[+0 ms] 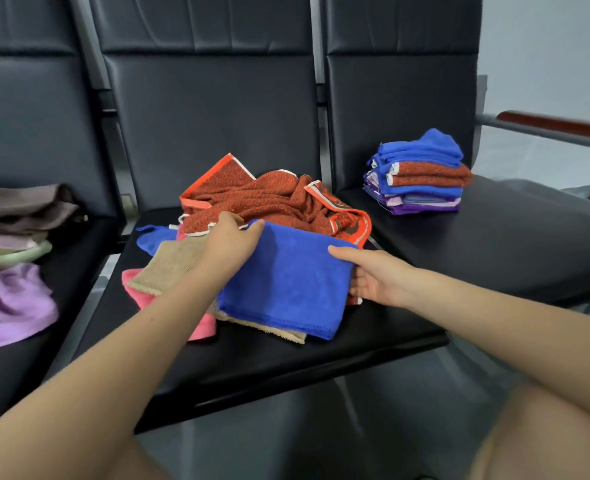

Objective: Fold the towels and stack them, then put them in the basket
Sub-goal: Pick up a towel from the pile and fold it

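Both hands are on the blue towel (pixel 286 282), which lies half-folded on the middle seat (pixel 286 362) over the loose pile. My left hand (pixel 229 242) pinches its far left corner; my right hand (pixel 373 275) grips the right edge, thumb on top, fingers underneath. From where I sit, the towel's long axis runs away from me, toward the red towel (pixel 262 199). The folded stack (pixel 421 174) sits well apart on the right-hand seat, nearer my right hand, so I judge that hand carries it over. I see no basket.
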Available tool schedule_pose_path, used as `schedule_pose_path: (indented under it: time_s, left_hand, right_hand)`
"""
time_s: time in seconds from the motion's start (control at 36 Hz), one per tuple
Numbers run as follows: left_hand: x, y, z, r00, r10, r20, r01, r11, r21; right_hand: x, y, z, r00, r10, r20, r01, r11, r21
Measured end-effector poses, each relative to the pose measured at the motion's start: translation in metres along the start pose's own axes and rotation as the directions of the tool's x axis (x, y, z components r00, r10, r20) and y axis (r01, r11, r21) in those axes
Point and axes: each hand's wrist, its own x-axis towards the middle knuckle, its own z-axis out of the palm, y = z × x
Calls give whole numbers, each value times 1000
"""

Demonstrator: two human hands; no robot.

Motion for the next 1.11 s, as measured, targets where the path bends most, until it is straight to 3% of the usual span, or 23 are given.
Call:
schedule_pose_path:
  time_s: [0.14, 0.31, 0.39, 0.44, 0.56, 0.69, 0.75, 0.83, 0.94, 1.11]
  left_hand:
    - [-5, -3, -10, 1000, 16, -3, -16, 999, -49]
    - [-15, -10, -23, 997, -75, 30, 79, 979, -188]
    - [-22, -8, -27, 996, -86, 27, 88, 994, -64]
    - [-29, -2, -31, 995, -71, 67, 63, 992, 114]
    - [-44, 16, -35, 985, -71, 159, -5, 903, 429]
    - [-53, 14, -36, 990, -104, 100, 43, 875, 482]
    - [-53, 9, -33, 980, -98, 172, 31, 934, 356]
    - [-61, 11, -24, 933, -146, 329, 125, 989, 84]
    - [-73, 22, -23, 970, -41, 239, 47, 999, -17]
    - [-88, 59, -19, 991, 29, 129, 1, 973, -230]
  right_hand:
    - [-8, 2, -1, 997, -39, 72, 45, 996, -75]
    - [-19, 8, 5, 983, -164, 82, 174, 975, -138]
    - [-20, 8, 8, 979, -195, 62, 201, 972, -119]
    - [-20, 7, 9, 978, -205, 40, 207, 974, -92]
    - [-18, 6, 9, 984, -177, -20, 176, 984, -15]
    - [-19, 10, 10, 992, -115, 59, 115, 993, -12]
    - [-21, 13, 12, 987, -133, 91, 142, 985, -99]
    - [-23, 15, 16, 983, -166, 74, 177, 966, -186]
    - [-28, 5, 18, 975, -223, 0, 218, 953, -210]
    - [-44, -28, 7, 936, -316, -155, 324, 946, 28]
